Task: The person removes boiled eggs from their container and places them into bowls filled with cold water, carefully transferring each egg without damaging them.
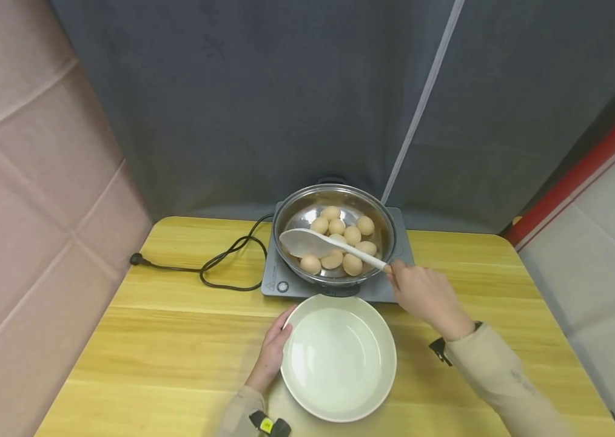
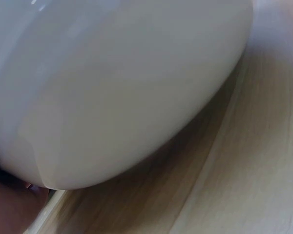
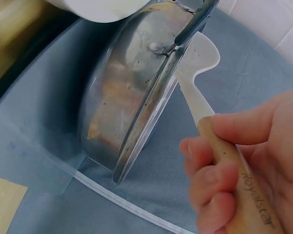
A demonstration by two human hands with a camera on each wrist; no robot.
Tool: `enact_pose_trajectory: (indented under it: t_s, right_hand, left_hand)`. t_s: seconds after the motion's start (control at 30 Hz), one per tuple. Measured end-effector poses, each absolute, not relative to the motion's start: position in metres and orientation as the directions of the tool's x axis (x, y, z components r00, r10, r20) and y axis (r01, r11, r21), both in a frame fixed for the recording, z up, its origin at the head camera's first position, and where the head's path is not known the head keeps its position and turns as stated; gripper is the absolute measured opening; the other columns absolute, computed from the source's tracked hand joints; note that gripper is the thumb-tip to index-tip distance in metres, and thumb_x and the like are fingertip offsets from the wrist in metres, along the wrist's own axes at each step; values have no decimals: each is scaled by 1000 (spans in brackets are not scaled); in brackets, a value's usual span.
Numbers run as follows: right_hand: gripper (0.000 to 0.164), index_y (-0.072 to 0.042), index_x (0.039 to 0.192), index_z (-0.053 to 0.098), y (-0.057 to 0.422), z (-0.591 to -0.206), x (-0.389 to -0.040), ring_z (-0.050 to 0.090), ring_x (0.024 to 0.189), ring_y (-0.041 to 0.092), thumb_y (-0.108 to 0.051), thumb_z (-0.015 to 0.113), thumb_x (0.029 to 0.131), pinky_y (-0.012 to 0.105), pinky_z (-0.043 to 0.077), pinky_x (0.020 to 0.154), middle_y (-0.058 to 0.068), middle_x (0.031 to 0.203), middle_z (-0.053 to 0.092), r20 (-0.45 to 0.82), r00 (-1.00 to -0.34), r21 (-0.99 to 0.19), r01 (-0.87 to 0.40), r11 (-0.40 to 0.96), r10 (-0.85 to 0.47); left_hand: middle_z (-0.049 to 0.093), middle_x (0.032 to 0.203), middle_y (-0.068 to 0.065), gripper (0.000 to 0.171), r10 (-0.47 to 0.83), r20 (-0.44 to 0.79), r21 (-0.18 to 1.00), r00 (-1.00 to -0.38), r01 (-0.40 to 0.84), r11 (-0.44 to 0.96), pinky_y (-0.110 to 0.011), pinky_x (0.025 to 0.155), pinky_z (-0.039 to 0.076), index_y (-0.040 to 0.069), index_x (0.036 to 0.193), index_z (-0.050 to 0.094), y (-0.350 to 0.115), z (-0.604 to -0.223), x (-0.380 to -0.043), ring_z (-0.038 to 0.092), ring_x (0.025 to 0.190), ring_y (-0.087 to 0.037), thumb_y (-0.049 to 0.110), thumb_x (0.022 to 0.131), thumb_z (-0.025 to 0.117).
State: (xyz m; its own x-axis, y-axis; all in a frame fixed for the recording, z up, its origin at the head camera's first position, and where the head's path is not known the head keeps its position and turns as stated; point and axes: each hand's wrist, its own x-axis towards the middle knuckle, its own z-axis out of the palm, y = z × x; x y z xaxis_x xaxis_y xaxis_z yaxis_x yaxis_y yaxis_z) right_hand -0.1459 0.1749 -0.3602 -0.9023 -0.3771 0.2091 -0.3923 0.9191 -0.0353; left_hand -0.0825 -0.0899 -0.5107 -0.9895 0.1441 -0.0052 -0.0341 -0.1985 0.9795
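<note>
My right hand grips the wooden handle of a large white spoon. The spoon's head lies over the left part of a steel pot, and its shaft crosses the near right rim. Several light brown eggs are inside the pot; the spoon covers some of them. With fingers at its left rim, my left hand holds a wide pale bowl in front of the pot. No contents show in the bowl. In the left wrist view the outer wall of the bowl fills most of the picture.
Beneath the pot is a flat grey cooktop on the wooden table. Its black cord loops to the left and ends in a plug. A dark grey curtain hangs behind the table.
</note>
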Motion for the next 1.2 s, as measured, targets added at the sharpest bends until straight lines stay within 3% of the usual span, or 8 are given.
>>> enact_pose_trajectory:
  t_s: [0.33,0.53,0.7,1.2]
  right_hand:
    - [16,-11,78,52,185,-356,-147,38,38,16,-22,60,86,33,30,26,0,47,39,215,-899,62,-378,924,-382]
    - [15,-14,82,54,190,-354,-152,45,44,20,-27,53,90,36,30,27,2,54,45,115,-952,11,-285,958,-285]
    - [29,-13,71,50,192,-354,-153,41,43,20,-32,44,93,35,28,28,1,50,42,103,-955,-30,-283,959,-279]
    - [33,-15,63,48,199,-350,-163,38,46,15,-31,43,92,26,31,38,0,53,42,-106,-946,-142,-290,946,-306]
  left_hand:
    - [24,146,-21,43,138,-14,982,-990,-39,-182,-34,108,27,-5,138,27,-90,-510,-82,25,132,-35,10,98,28]
    - [25,145,-21,43,142,-18,983,-990,-43,-179,-35,108,28,-5,139,27,-89,-510,-82,27,132,-35,9,98,28]
    - [25,145,-21,43,136,-21,982,-991,-46,-184,-35,107,29,-6,138,27,-89,-510,-82,27,131,-35,9,98,27]
    - [25,144,-23,43,139,3,984,-990,-23,-179,-35,107,29,-8,138,26,-90,-511,-83,27,131,-37,8,98,27]
